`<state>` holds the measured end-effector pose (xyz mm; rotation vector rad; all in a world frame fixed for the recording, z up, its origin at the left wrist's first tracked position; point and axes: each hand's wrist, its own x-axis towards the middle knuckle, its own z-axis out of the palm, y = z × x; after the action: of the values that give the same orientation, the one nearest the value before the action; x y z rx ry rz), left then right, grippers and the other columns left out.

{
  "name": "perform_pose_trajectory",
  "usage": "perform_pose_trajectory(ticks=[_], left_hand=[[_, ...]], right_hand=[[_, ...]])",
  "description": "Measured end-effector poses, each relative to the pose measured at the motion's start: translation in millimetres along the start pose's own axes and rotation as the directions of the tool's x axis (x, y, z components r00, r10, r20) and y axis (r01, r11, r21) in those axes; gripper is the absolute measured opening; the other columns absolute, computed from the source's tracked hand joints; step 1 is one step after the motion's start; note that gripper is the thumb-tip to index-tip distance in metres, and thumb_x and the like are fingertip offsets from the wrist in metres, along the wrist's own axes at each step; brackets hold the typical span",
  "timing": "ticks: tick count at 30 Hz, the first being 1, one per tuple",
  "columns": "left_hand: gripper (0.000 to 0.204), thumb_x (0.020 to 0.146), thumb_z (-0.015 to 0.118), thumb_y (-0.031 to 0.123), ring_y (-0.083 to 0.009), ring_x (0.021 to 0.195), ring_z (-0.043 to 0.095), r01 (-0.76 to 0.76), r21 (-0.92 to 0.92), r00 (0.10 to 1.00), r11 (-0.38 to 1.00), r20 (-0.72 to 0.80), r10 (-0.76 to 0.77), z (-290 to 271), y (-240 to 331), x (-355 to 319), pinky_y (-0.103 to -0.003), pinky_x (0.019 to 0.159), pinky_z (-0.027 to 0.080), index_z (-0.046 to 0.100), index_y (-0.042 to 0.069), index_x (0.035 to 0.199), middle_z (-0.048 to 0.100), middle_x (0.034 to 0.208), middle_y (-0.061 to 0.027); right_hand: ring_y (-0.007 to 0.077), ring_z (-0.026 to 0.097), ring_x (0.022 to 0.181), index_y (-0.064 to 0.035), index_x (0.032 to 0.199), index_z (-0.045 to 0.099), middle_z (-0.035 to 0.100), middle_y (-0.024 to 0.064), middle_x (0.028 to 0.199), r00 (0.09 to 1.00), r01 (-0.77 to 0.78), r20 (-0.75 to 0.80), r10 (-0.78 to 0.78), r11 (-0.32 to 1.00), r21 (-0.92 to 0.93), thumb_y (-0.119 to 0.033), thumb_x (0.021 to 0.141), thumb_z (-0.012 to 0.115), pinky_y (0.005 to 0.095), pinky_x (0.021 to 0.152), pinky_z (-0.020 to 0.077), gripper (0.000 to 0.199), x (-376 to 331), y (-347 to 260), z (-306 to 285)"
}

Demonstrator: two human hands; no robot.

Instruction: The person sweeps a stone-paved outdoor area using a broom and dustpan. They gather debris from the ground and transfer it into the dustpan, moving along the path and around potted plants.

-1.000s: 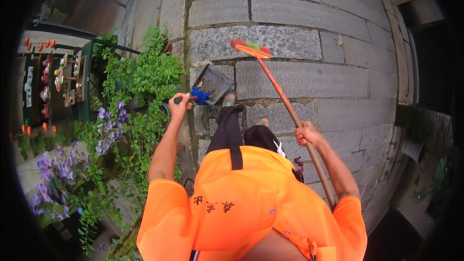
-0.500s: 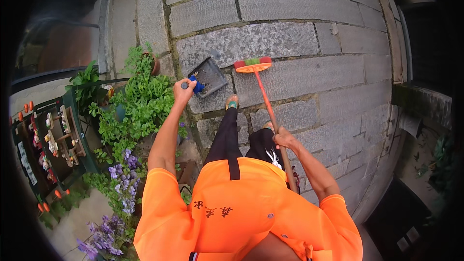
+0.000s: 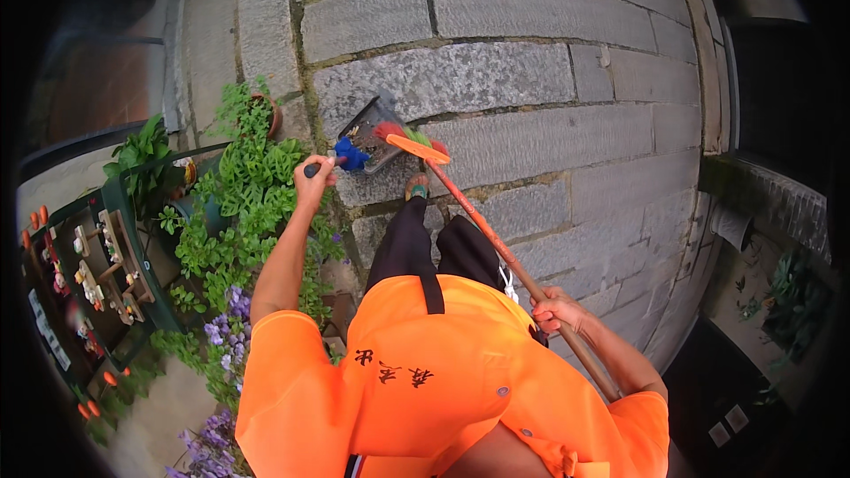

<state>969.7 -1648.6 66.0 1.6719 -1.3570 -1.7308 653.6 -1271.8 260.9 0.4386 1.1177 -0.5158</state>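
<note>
The shirt point(image 3: 425, 381) is bright orange with small dark characters. The trousers point(image 3: 434, 248) are black. The broom point(image 3: 496, 239) has an orange handle and head with red and green bristles. The dustpan point(image 3: 372, 128) is dark grey, its grip point(image 3: 351, 157) blue. The paving point(image 3: 531, 80) is grey stone. The plants point(image 3: 239, 195) are green, with purple flowers point(image 3: 221, 327).

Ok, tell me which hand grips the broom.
The right hand, clasping the orange broom mid-handle; the left hand holds the dustpan instead.
</note>
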Motion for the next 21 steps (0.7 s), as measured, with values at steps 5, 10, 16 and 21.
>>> perform_pose_trajectory(ticks=[5, 10, 16, 21], left_hand=[[0.019, 0.079, 0.062, 0.018, -0.0155, 0.054, 0.06, -0.022, -0.18, 0.997, 0.984, -0.08, 0.007, 2, 24, 0, -0.026, 0.047, 0.051, 0.057, 0.0, 0.077, 0.059, 0.068, -0.0081], [0.019, 0.082, 0.059, 0.018, -0.0155, 0.054, 0.06, -0.049, -0.306, 0.991, 0.951, -0.135, 0.008, 25, 60, 8, -0.025, 0.047, 0.051, 0.056, 0.0, 0.077, 0.058, 0.071, -0.0084], [0.017, 0.082, 0.059, 0.016, -0.0155, 0.053, 0.06, -0.142, -0.332, 0.986, 0.932, -0.127, 0.105, 95, 110, 15, -0.024, 0.046, 0.051, 0.055, 0.001, 0.076, 0.058, 0.072, -0.008], [0.017, 0.08, 0.061, 0.016, -0.0154, 0.051, 0.059, -0.205, -0.37, 0.973, 0.906, -0.179, 0.147, 165, 152, 27, -0.024, 0.043, 0.05, 0.056, 0.001, 0.075, 0.057, 0.068, -0.0078]], right_hand=[[0.0066, 0.032, 0.032, -0.0072, 0.076, 0.038, 0.034, -0.0014, 0.049, 0.989, 0.092, -0.116, -0.092, 0.996, -0.002, 0.001, 0.069, 0.051, 0.0227, 0.028, 0.0223, 0.017, -22, -7, -14], [0.0065, 0.032, 0.033, -0.0066, 0.076, 0.038, 0.035, -0.0012, 0.05, 0.956, 0.196, -0.203, -0.213, 0.975, -0.101, 0.002, 0.068, 0.051, 0.0214, 0.028, 0.0237, 0.018, -36, -26, -45], [0.0056, 0.032, 0.034, -0.0067, 0.074, 0.037, 0.034, -0.0016, 0.051, 0.94, 0.295, -0.158, -0.303, 0.953, -0.074, 0.003, 0.068, 0.05, 0.0209, 0.028, 0.0246, 0.017, -72, -65, -73], [0.0076, 0.034, 0.034, -0.0041, 0.076, 0.04, 0.036, -0.0004, 0.051, 0.915, 0.382, -0.053, -0.4, 0.901, -0.207, 0.002, 0.068, 0.05, 0.0225, 0.029, 0.0261, 0.014, -104, -90, -111]])
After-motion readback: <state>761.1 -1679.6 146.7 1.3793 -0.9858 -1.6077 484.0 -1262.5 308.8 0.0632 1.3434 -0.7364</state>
